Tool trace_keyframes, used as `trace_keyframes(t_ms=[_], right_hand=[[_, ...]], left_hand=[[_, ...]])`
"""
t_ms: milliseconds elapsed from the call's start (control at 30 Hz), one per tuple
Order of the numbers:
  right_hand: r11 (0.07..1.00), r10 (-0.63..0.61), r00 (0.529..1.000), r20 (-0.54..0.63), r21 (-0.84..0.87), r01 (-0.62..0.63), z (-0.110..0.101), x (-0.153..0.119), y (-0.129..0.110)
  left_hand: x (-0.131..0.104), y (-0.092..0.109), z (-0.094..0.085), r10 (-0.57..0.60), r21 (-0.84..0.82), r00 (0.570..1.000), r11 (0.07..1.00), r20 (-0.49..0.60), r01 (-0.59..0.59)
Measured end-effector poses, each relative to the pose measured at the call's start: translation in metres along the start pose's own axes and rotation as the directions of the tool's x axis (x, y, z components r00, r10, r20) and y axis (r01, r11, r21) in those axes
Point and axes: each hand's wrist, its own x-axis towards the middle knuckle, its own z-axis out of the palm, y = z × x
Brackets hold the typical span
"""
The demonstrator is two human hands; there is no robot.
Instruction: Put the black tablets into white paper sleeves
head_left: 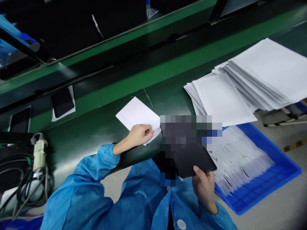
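Observation:
My left hand [141,134] rests on a white envelope [134,113] lying on the green worktop, its fingers curled closed at the envelope's right-hand edge. In my right hand [203,185] is a flat black slab with rounded corners [193,159], gripped at its lower edge with the thumb on top. The slab is held above my lap, to the right of the envelope. A pixelated patch hides what lies just behind the slab and the envelope's right end.
Stacked white envelopes [223,92] lie at the right of the green worktop [91,137]. Below them a blue crate [285,172] holds many white sheets or sleeves. Dark flat devices [62,102] lie at the left, near a corded power tool [39,153] and coiled cables.

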Motion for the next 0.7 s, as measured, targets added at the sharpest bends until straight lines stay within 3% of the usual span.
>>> trace_keyframes(t_ms=[133,233,300,500,700], right_hand=[[0.99,0.041,0.999,0.023,-0.136,-0.038,-0.012,-0.024,0.01],[0.973,0.129,0.971,0.2,-0.214,-0.086,-0.008,-0.037,0.012],[0.971,0.159,0.941,0.299,-0.218,-0.095,-0.002,-0.041,0.01],[0.976,0.174,0.901,0.398,-0.191,-0.104,0.017,-0.035,-0.005],[0.986,0.159,0.812,0.562,-0.127,-0.106,0.051,-0.02,-0.013]], left_hand=[[-0.002,-0.001,0.005,0.003,-0.047,0.998,0.999,-0.057,-0.006],[-0.004,-0.001,0.008,0.075,-0.067,0.992,0.994,-0.098,-0.082],[-0.005,0.0,0.01,0.157,-0.015,0.981,0.987,-0.11,-0.16],[-0.015,0.01,0.009,0.342,0.174,0.936,0.93,-0.086,-0.324],[-0.032,0.029,0.008,0.591,-0.013,0.8,0.805,0.098,-0.593]])
